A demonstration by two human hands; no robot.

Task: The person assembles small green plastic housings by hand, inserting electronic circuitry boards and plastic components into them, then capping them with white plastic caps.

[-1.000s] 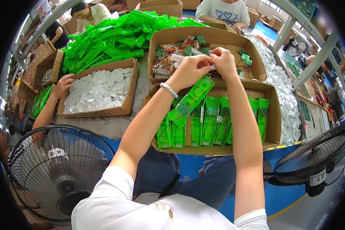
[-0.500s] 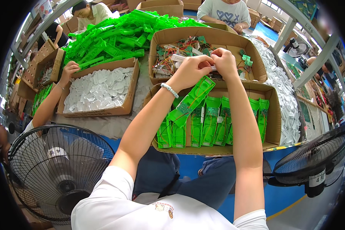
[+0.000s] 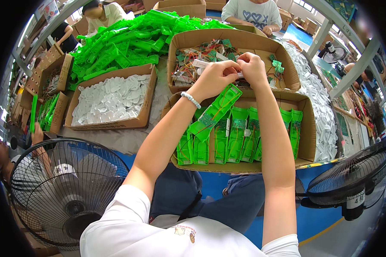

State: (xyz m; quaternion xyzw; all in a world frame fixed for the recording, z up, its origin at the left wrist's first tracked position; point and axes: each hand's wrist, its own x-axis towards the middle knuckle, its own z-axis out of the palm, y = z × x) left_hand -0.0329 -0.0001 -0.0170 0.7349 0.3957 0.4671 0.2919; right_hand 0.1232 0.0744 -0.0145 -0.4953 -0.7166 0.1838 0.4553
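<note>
My left hand [image 3: 221, 77] and my right hand [image 3: 253, 70] meet over the front part of a cardboard box [image 3: 294, 64] of wired parts. Both have their fingers pinched together. A bit of white shows between them, but the fingers hide what it is. Just below, a green plastic shell [image 3: 215, 112] with a small circuit board and wires lies tilted across a row of similar green shells [image 3: 235, 137]. That row stands in a nearer cardboard box [image 3: 306, 128], with boards and thin wires inside the shells. My right forearm covers part of the row.
Left of me stands a box of white plastic pieces [image 3: 111, 100], with a heap of green shells [image 3: 128, 47] behind it. More white pieces [image 3: 317, 94] line the right side. Fans [image 3: 68, 192] flank me. A co-worker's hand [image 3: 37, 132] holds a green strip at far left.
My hands stay almost in place, still pinched together. The co-worker's hand at left has gone from the green heap down and leftward, and now holds up a green strip.
</note>
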